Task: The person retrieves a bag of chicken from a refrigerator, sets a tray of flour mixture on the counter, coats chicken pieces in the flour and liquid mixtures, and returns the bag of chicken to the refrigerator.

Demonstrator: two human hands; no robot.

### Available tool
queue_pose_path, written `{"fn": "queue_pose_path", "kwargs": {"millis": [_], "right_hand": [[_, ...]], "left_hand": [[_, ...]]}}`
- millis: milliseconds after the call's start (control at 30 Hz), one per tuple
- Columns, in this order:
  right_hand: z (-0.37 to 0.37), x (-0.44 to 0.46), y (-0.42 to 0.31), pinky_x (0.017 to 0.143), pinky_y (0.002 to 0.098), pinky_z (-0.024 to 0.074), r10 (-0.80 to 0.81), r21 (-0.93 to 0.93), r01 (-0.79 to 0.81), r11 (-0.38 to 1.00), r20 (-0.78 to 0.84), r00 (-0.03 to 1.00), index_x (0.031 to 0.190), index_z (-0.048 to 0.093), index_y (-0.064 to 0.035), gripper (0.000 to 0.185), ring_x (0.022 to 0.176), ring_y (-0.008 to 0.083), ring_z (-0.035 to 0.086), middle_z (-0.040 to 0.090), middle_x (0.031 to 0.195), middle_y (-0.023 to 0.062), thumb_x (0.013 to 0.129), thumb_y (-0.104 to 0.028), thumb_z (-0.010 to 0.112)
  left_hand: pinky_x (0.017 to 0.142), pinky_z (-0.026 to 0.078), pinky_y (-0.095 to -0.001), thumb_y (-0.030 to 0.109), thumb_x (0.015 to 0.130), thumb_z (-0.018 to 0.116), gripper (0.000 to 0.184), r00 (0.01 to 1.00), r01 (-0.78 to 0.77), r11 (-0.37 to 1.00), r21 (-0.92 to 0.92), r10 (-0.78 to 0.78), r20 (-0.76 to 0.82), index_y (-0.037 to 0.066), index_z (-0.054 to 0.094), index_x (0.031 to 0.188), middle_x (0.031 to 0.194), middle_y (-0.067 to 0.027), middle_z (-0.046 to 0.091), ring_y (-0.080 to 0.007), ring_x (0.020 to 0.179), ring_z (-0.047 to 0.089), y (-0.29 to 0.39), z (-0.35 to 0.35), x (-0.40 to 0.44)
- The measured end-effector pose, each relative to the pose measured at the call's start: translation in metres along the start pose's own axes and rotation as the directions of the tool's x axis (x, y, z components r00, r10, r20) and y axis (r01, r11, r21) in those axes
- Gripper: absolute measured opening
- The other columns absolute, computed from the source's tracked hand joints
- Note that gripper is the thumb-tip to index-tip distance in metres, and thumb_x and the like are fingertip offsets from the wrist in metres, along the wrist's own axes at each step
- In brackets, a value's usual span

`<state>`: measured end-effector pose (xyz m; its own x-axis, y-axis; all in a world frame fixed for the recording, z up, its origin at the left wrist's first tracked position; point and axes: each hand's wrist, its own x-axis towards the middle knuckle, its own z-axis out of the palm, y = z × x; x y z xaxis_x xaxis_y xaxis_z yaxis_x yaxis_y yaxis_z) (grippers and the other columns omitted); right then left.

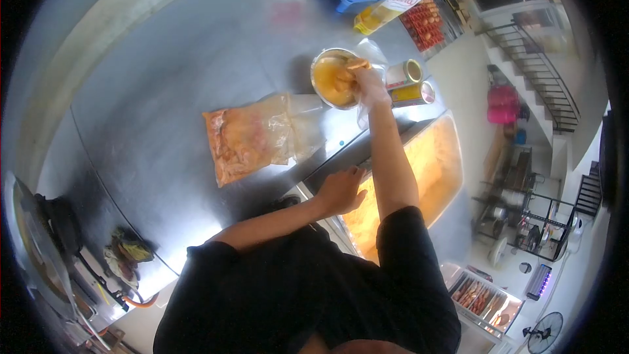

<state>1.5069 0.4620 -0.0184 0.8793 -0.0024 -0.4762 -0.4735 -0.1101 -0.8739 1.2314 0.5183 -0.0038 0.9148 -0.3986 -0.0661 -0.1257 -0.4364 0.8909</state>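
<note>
1. Head view: the right hand [371,85], in a clear plastic glove, reaches over the rim into the metal bowl [313,84], its fingers at an orange-tan lump [343,82] in yellow liquid [327,72]; whether it grips the lump, I cannot tell.
2. The left hand [339,192] is nearer the person than the bowl, beside a tray [459,157] of yellow-orange coating [432,164], thumb and fingers apart.
3. A clear bag [244,137] of what looks like marinated meat lies left of the bowl.
4. Two tins [407,94] are just right of the bowl.
</note>
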Motion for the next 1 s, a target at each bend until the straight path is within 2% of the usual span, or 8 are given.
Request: {"fn": "queue_pose_path", "kwargs": {"millis": [133, 300, 367, 500, 600, 700, 900, 1000], "right_hand": [[-0.045, 0.043, 0.024, 0.063, 0.0307, 0.0544, 0.012, 0.001, -0.012, 1.0, 0.072, 0.997, 0.113, 0.067, -0.0055, 0.021, 0.078, 0.0159, 0.066, 0.067, 0.1, 0.0051, 0.092, -0.011, 0.066], [-0.084, -0.108, -0.061, 0.078, 0.0301, 0.0573, -0.182, 0.355, 0.162, 0.921, 0.023, 0.983, 0.115, 0.062, -0.001, 0.027, 0.096, 0.0158, 0.068, 0.068, 0.104, 0.0079, 0.093, -0.013, 0.07], [-0.124, -0.17, -0.065, 0.075, 0.0277, 0.0546, -0.308, 0.369, 0.208, 0.906, 0.236, 0.922, 0.113, 0.06, 0.0003, 0.03, 0.09, 0.0152, 0.066, 0.067, 0.101, 0.0055, 0.089, -0.011, 0.074], [-0.169, -0.255, -0.032, 0.069, 0.024, 0.0509, -0.088, -0.22, 0.077, 0.973, -0.04, 0.995, 0.114, 0.06, -0.002, 0.034, 0.082, 0.0134, 0.064, 0.065, 0.094, 0.0038, 0.083, -0.003, 0.074], [-0.168, -0.292, 0.025, 0.072, 0.0295, 0.0567, 0.027, -0.556, -0.021, 0.831, 0.003, 1.0, 0.122, 0.061, -0.0015, 0.038, 0.092, 0.0151, 0.069, 0.069, 0.098, 0.0081, 0.085, -0.001, 0.067], [-0.185, -0.289, 0.062, 0.078, 0.037, 0.0592, 0.041, -0.459, -0.113, 0.881, -0.163, 0.986, 0.128, 0.059, -0.0009, 0.042, 0.099, 0.0208, 0.07, 0.072, 0.104, 0.0146, 0.086, -0.004, 0.065], [-0.21, -0.195, 0.146, 0.083, 0.0464, 0.0577, -0.449, -0.95, 0.07, 0.305, -0.079, 0.89, 0.115, 0.065, -0.0022, 0.029, 0.099, 0.0359, 0.07, 0.071, 0.107, 0.0221, 0.091, -0.017, 0.058], [-0.196, -0.17, 0.167, 0.084, 0.0468, 0.0565, -0.352, -0.949, -0.144, 0.281, -0.241, 0.904, 0.105, 0.067, -0.0051, 0.023, 0.097, 0.0376, 0.07, 0.071, 0.105, 0.0212, 0.092, -0.018, 0.053]], "left_hand": [[0.086, 0.055, -0.0537, 0.033, 0.092, 0.067, 0.054, 0.999, 0.047, 0.998, 0.033, -0.048, 0.01, 0.0, 0.05, 0.131, 0.121, -0.0229, 0.062, -0.0433, 0.106, 0.065, 0.007, -0.008, -0.001], [0.083, 0.054, -0.053, 0.034, 0.091, 0.069, 0.051, 0.998, -0.006, 1.0, 0.02, 0.007, -0.065, -0.001, 0.052, 0.125, 0.114, -0.0237, 0.063, -0.0449, 0.101, 0.065, 0.004, -0.001, 0.002], [0.083, 0.053, -0.0531, 0.035, 0.09, 0.071, 0.051, 0.998, -0.007, 1.0, -0.007, 0.007, -0.061, -0.001, 0.054, 0.123, 0.111, -0.024, 0.064, -0.0454, 0.101, 0.064, 0.008, -0.005, 0.003], [0.089, 0.052, -0.0519, 0.036, 0.09, 0.072, 0.054, 0.995, -0.002, 1.0, 0.011, 0.003, -0.104, -0.001, 0.055, 0.125, 0.117, -0.0258, 0.065, -0.046, 0.106, 0.063, 0.006, 0.002, 0.005], [0.092, 0.051, -0.0513, 0.036, 0.09, 0.073, 0.056, 0.996, -0.011, 1.0, 0.026, 0.013, -0.091, -0.002, 0.055, 0.127, 0.119, -0.0268, 0.065, -0.046, 0.108, 0.063, 0.013, -0.004, 0.004], [0.092, 0.051, -0.0514, 0.035, 0.088, 0.074, 0.056, 0.996, 0.013, 0.998, 0.055, -0.008, -0.09, -0.003, 0.056, 0.126, 0.117, -0.0269, 0.066, -0.046, 0.108, 0.063, 0.014, -0.004, 0.005], [0.091, 0.052, -0.0497, 0.033, 0.089, 0.073, 0.054, 0.999, 0.004, 0.993, 0.115, 0.001, -0.047, -0.002, 0.056, 0.126, 0.119, -0.0238, 0.066, -0.0447, 0.109, 0.063, 0.009, 0.001, 0.006], [0.092, 0.052, -0.0498, 0.033, 0.089, 0.072, 0.054, 0.999, 0.027, 0.99, 0.139, -0.021, -0.04, -0.002, 0.056, 0.127, 0.12, -0.0237, 0.066, -0.0443, 0.11, 0.063, 0.01, 0.0, 0.007]]}}
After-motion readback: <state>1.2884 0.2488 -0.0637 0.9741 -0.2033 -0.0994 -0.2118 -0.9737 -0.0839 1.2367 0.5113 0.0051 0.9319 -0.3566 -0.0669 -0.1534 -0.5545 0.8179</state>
